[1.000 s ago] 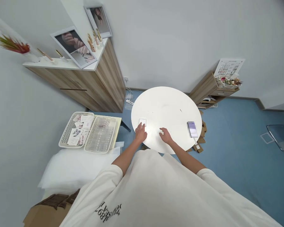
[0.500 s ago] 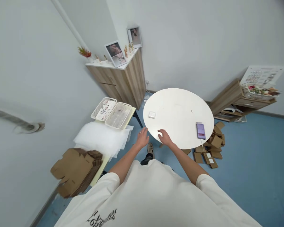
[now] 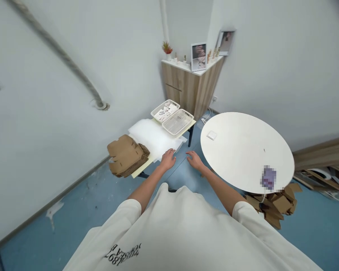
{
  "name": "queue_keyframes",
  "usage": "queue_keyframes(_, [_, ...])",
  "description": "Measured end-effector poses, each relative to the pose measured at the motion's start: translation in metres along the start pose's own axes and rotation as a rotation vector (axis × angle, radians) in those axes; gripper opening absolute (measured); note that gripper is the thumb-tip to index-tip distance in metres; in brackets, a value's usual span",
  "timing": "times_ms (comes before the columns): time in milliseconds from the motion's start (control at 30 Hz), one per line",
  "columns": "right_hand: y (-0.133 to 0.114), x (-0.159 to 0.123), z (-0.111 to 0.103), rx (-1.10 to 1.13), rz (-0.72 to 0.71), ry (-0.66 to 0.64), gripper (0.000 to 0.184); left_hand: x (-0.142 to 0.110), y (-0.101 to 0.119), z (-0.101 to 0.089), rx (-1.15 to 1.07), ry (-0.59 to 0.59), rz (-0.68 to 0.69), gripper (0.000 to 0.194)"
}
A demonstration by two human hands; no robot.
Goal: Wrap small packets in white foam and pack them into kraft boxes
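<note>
Both hands are held out in front of me with nothing in them. My left hand (image 3: 168, 159) has its fingers apart, near the edge of a stack of white foam sheets (image 3: 155, 136) on a narrow table; I cannot tell if it touches them. Over the blue floor, between the two tables, my right hand (image 3: 195, 160) is open with fingers curved. Beside the foam sheets lies a stack of flat brown cardboard boxes (image 3: 125, 154). Two white plastic baskets sit at the table's far end: one basket (image 3: 166, 110) with printed cards, another basket (image 3: 177, 122) with clear items.
A round white table (image 3: 237, 150) stands to the right, bearing a small white packet (image 3: 211, 135) and a blurred purple device (image 3: 268, 177). Folded cardboard boxes (image 3: 280, 203) lie on the floor beneath its edge. A wooden cabinet (image 3: 186, 86) with framed pictures fills the far corner.
My view has turned left, so the narrow table is now more in front of me and the round table further right. My hands stay outstretched and hold nothing.
</note>
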State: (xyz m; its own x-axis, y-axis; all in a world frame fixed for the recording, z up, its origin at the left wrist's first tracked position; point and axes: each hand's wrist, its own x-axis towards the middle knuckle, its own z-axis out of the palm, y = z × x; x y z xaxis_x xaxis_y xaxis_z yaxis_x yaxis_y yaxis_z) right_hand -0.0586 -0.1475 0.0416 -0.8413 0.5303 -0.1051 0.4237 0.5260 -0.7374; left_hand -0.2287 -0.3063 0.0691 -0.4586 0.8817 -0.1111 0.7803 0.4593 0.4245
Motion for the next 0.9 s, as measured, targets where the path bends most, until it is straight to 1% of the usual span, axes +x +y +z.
queue_keyframes(133, [-0.046,0.034,0.049,-0.029,-0.075,-0.078,0.037,-0.031,-0.066,-0.016,-0.026,0.031,-0.108,0.050])
queue_keyframes(233, [-0.083,0.059,0.092,-0.053,-0.113,-0.143,0.038,-0.055,-0.124,-0.029,-0.038,0.079,-0.184,0.055])
queue_keyframes(333, [-0.123,0.082,0.135,-0.083,-0.168,-0.218,0.038,-0.076,-0.185,-0.043,-0.033,0.095,-0.259,0.058])
queue_keyframes(433, [-0.162,0.105,0.178,-0.136,-0.251,-0.264,0.039,-0.095,-0.241,-0.054,-0.020,0.071,-0.325,0.056])
queue_keyframes(533, [-0.196,0.125,0.215,-0.213,-0.340,-0.318,0.041,-0.110,-0.286,-0.062,-0.004,0.004,-0.392,0.053])
queue_keyframes(600, [-0.212,0.135,0.234,-0.275,-0.372,-0.361,0.043,-0.117,-0.307,-0.066,0.009,-0.051,-0.427,0.054])
queue_keyframes(700, [-0.225,0.146,0.254,-0.376,-0.360,-0.417,0.045,-0.125,-0.327,-0.069,0.010,-0.101,-0.453,0.056])
queue_keyframes(800, [-0.228,0.152,0.263,-0.443,-0.330,-0.456,0.045,-0.130,-0.337,-0.068,-0.010,-0.109,-0.442,0.062])
queue_keyframes(900, [-0.224,0.157,0.268,-0.483,-0.307,-0.479,0.042,-0.132,-0.343,-0.066,-0.032,-0.110,-0.419,0.065])
